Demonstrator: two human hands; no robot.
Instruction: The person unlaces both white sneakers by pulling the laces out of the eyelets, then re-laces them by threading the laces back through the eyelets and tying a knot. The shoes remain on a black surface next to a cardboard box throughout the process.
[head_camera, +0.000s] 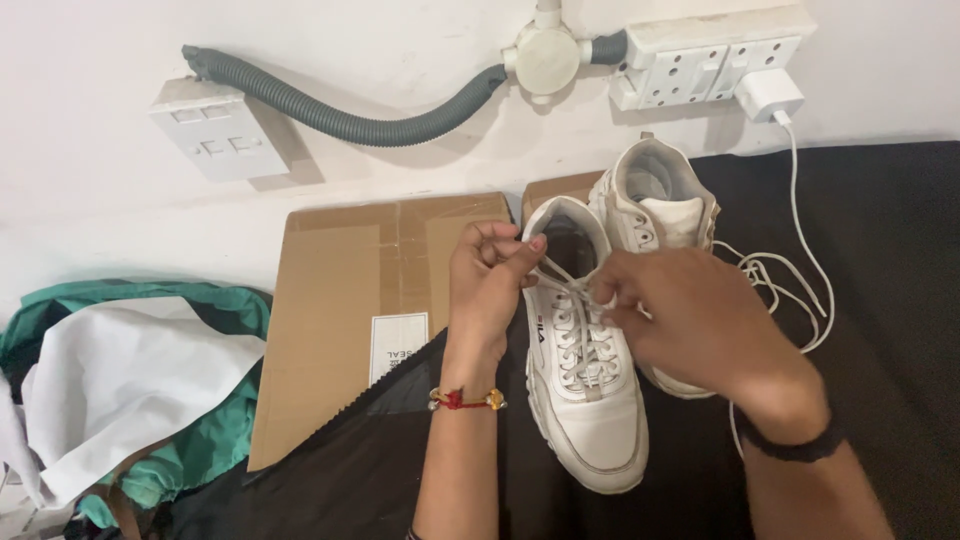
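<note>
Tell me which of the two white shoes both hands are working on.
The nearer shoe, laced, with both hands pinching its laces; the other shoe stands behind it, untouched.

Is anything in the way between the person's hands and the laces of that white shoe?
Nothing visible. The left hand and right hand are already on the white laces of the near white shoe; the second shoe sits behind, apart.

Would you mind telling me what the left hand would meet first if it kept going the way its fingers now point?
The left hand points right and slightly up, across the near white shoe. It would probably meet that shoe's collar and lace first, then the right hand; depth is unclear.
</note>
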